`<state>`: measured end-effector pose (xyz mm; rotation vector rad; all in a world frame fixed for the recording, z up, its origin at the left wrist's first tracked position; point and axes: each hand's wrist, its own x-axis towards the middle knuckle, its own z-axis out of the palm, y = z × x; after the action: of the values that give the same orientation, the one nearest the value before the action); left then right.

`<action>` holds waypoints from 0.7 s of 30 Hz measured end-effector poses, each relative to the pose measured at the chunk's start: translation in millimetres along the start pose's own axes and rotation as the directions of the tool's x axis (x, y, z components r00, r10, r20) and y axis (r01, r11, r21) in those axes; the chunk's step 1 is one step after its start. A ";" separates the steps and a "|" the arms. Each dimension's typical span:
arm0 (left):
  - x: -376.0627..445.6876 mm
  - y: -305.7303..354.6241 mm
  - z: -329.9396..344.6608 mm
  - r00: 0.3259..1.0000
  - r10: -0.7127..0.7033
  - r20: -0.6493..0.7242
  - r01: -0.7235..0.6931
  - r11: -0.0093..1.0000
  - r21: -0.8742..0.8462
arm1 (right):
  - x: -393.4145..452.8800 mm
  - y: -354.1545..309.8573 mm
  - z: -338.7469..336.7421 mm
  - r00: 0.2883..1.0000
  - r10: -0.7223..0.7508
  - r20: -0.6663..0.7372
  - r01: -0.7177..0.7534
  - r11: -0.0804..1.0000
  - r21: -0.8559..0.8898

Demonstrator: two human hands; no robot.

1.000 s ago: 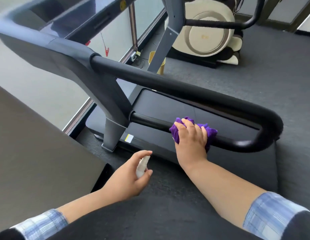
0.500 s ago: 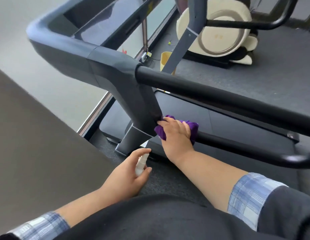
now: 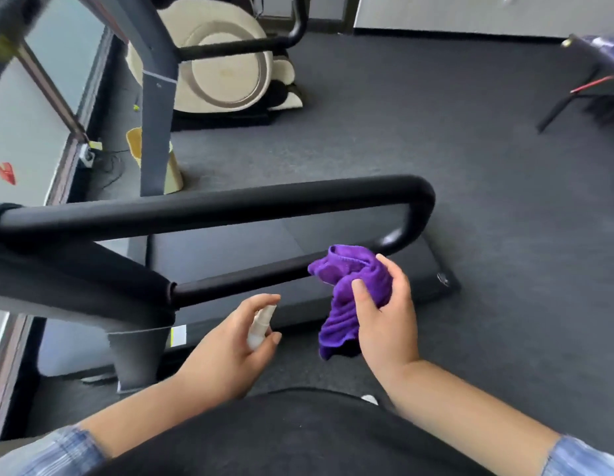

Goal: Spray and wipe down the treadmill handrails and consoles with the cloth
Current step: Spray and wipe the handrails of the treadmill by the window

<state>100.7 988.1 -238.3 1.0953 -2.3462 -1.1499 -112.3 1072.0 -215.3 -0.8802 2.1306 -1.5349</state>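
1. Head view looks down on a black padded treadmill handrail (image 3: 230, 204) that runs across the middle and bends at 2 o'clock into a thinner lower black bar (image 3: 243, 278).
2. Right hand (image 3: 384, 314) grips a crumpled purple microfibre cloth (image 3: 346, 269), thumb and curled fingers clamped on it; the cloth's upper part overlaps the lower bar near its bend, its tail hanging toward 6 o'clock.
3. Left hand (image 3: 226, 345), at 7 o'clock from the cloth, holds a small white plastic spray bottle (image 3: 261, 324), fingers wrapped round it, index finger lying over the nozzle.
4. Dark grey treadmill deck (image 3: 230, 242) lies beneath the rails.
5. Cream and black rounded machine (image 3: 226, 73) stands at 11 o'clock on dark carpet (image 3: 436, 132).
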 end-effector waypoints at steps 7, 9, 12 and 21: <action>32.5 31.9 24.6 0.993 0.099 0.066 -0.099 0.995 -0.001 | 38.0 -11.1 -56.7 0.903 0.008 -0.429 0.034 0.995 0.090; 38.1 38.5 30.5 0.991 0.111 0.070 -0.112 0.994 0.003 | 52.8 -15.9 -66.1 0.885 -0.022 -0.466 0.076 0.992 0.097; 44.2 47.8 38.4 0.991 0.122 0.052 -0.123 0.992 0.012 | 77.7 -16.3 -71.5 0.909 -0.044 -0.415 0.088 0.992 0.088; 43.3 57.5 53.2 0.999 0.027 -0.048 -0.024 0.998 0.052 | 119.7 35.1 -45.3 0.997 0.076 0.017 -0.075 0.997 -0.018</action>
<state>13.6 1006.6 -229.8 1.0947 -2.3576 -1.0486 -238.0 1030.8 -225.7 -0.8068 2.1428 -1.4679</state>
